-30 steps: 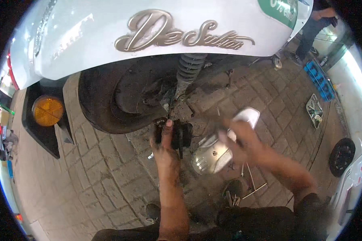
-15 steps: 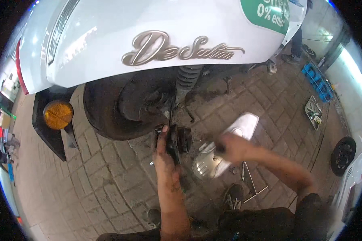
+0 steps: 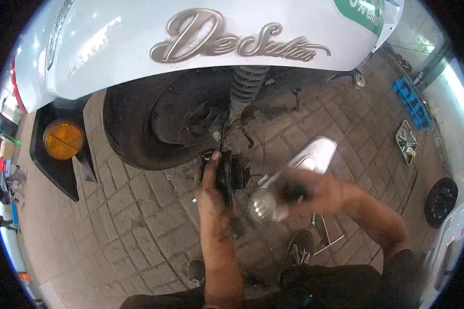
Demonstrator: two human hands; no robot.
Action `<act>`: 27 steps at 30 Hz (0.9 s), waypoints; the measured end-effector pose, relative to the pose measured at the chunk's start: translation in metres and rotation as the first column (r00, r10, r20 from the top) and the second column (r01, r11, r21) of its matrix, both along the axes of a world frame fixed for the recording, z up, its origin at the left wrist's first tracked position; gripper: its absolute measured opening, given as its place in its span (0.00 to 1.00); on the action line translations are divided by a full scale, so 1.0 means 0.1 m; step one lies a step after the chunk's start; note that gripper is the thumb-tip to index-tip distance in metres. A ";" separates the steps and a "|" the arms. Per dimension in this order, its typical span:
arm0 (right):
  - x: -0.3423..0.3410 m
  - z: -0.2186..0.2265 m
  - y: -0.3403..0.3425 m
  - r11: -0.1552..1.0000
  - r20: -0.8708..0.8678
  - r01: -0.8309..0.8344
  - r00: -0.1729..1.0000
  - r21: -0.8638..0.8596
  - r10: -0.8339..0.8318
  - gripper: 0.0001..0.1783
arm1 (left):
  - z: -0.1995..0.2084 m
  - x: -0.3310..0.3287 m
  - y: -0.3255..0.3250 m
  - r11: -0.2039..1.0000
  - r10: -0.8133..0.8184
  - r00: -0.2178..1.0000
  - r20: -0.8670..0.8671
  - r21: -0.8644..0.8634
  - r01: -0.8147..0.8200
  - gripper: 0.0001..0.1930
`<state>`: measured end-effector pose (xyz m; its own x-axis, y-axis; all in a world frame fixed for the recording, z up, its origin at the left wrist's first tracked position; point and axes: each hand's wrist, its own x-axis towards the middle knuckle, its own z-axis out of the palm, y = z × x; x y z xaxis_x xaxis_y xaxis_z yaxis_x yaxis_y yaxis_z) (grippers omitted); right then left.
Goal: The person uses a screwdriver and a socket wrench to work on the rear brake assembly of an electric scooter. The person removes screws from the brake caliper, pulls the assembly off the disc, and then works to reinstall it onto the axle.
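Observation:
Below the white scooter's body panel [image 3: 108, 56], my left hand [image 3: 210, 188] is closed round a dark, greasy mechanical part [image 3: 235, 175] beside the rear wheel [image 3: 131, 139]. Its thumb lies along the top of the part, while the other fingers are mostly hidden. My right hand [image 3: 319, 193] is blurred by motion, its fingers curled about a dark object [image 3: 290, 190] too smeared to name. Beneath that hand, a white and silver cover [image 3: 319, 154] lies on the paving, partly hidden by it. A ribbed black boot [image 3: 248, 85] covers the shock absorber above the part.
An orange reflector [image 3: 64, 140] on a black bracket hangs at the left. Thin metal rods [image 3: 329, 246] lie near my shoe [image 3: 300, 244]. Farther right are a blue crate [image 3: 413, 105], a tool tray [image 3: 407, 141] and a small black wheel [image 3: 441, 203] by a white vehicle.
My right hand has turned and its fingers have spread more around the dark object, over the cover. My left hand keeps its hold. The view has shifted slightly, with the scooter appearing higher.

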<state>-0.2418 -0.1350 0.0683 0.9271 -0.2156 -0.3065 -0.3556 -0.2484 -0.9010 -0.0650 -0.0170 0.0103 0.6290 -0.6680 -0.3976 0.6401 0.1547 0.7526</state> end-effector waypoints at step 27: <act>0.08 -0.24 0.12 0.928 0.121 -0.372 0.922 0.017 0.368 0.30 | -0.11 0.01 0.00 0.975 0.036 0.985 -0.167 -0.211 -0.072 0.22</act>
